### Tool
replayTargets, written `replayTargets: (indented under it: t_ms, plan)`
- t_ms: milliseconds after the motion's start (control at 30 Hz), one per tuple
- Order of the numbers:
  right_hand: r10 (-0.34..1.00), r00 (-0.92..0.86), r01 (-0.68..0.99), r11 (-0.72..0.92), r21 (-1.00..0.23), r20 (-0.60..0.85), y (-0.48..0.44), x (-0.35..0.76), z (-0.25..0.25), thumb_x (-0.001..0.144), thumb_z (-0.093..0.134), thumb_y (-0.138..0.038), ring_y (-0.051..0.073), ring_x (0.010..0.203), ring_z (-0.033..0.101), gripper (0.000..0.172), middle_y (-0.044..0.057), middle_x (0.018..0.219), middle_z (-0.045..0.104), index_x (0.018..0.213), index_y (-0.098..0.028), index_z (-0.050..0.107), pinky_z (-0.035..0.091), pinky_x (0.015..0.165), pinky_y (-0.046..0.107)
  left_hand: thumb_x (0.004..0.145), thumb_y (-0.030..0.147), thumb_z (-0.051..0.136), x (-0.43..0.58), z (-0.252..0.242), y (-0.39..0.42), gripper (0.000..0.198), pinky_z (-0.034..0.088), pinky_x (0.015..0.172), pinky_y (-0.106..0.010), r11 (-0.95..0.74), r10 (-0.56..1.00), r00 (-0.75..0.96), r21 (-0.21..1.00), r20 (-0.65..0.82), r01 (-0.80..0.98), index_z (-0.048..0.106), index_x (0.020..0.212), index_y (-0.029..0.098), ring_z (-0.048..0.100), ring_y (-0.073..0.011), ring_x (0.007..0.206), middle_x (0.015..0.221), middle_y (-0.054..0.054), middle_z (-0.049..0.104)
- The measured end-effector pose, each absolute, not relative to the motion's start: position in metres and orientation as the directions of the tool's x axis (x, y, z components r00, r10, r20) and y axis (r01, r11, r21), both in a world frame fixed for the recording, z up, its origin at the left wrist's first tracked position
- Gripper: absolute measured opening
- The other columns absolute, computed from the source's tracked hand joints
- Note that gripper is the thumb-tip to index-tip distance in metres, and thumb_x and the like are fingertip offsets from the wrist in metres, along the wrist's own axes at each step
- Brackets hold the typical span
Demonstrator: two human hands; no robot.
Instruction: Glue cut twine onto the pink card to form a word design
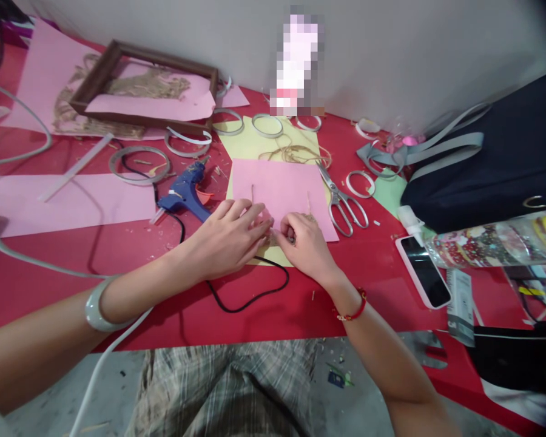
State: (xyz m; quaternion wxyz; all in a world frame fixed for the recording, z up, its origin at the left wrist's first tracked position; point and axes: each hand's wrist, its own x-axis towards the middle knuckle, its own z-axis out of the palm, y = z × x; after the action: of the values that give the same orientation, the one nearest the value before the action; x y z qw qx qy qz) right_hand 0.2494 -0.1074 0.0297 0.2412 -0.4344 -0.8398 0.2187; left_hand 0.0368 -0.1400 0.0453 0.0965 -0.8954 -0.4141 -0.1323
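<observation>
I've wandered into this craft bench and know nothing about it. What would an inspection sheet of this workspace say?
Surface: red table top, strewn with small fibre scraps.
Job's things: pink paper sheet lying on yellow card, with thin slivers on it.
Clutter: blue glue gun, steel scissors, pale rings, wooden frame, black bag, phone.
Hands: left hand and right hand meet on the pink paper sheet; whatever they hold is too small to tell.
Cables: black cord looping beneath the hands; white cable at left.
Surroundings: grey wall behind, concrete floor below.
</observation>
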Motion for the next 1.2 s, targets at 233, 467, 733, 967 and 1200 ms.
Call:
replayTargets:
  t_ms: [233,467,733,967,1200]
  plan:
    - [0.841,-0.500,0.648,0.521,-0.555,0.206,-0.107,0.250,0.028,0.094,0.060,-0.018,0.020,0.077,0.054,0.024,0.002,0.079,0.059,0.079,-0.025,0.043,0.038,0.072,0.033,0.105,0.028,0.049,0.037,0.044,-0.140,0.035,0.050,0.094,-0.053,-0.640,0.735,0.590,0.055,0.334,0.766,0.072,0.129,0.017,0.058,-0.0373,0.115,0.130,-0.020,0.067]
    - [0.852,-0.482,0.621,0.497,-0.606,0.205,-0.105,0.250,0.030,0.093,0.062,-0.018,0.019,0.076,0.054,0.027,0.001,0.077,0.058,0.077,-0.025,0.041,0.040,0.073,0.033,0.105,0.029,0.049,0.037,0.046,-0.139,0.035,0.050,0.093,-0.052,-0.641,0.727,0.613,-0.014,0.310,0.767,0.071,0.129,0.014,0.059,-0.0377,0.114,0.128,-0.020,0.068]
    - [0.876,-0.456,0.605,0.434,-0.667,0.157,-0.103,0.252,0.034,0.093,0.062,-0.021,0.019,0.074,0.053,0.024,0.001,0.076,0.059,0.077,-0.025,0.045,0.040,0.071,0.033,0.106,0.029,0.047,0.037,0.045,-0.140,0.037,0.049,0.092,-0.050,-0.653,0.720,0.624,-0.010,0.304,0.758,0.070,0.133,0.019,0.058,-0.0352,0.114,0.134,-0.017,0.067]
    - [0.867,-0.470,0.598,0.449,-0.663,0.163,-0.103,0.252,0.035,0.090,0.064,-0.018,0.018,0.073,0.052,0.026,0.000,0.075,0.057,0.076,-0.025,0.044,0.040,0.072,0.033,0.106,0.028,0.047,0.037,0.045,-0.140,0.036,0.048,0.091,-0.048,-0.662,0.718,0.626,0.020,0.305,0.749,0.072,0.130,0.017,0.058,-0.0352,0.112,0.132,-0.017,0.068]
    - [0.881,-0.456,0.588,0.403,-0.701,0.124,-0.102,0.253,0.039,0.085,0.069,-0.016,0.017,0.071,0.051,0.026,-0.001,0.074,0.058,0.074,-0.024,0.047,0.040,0.069,0.032,0.106,0.029,0.046,0.036,0.044,-0.139,0.036,0.048,0.091,-0.049,-0.664,0.722,0.620,0.055,0.307,0.746,0.071,0.129,0.018,0.057,-0.0357,0.112,0.131,-0.018,0.068]
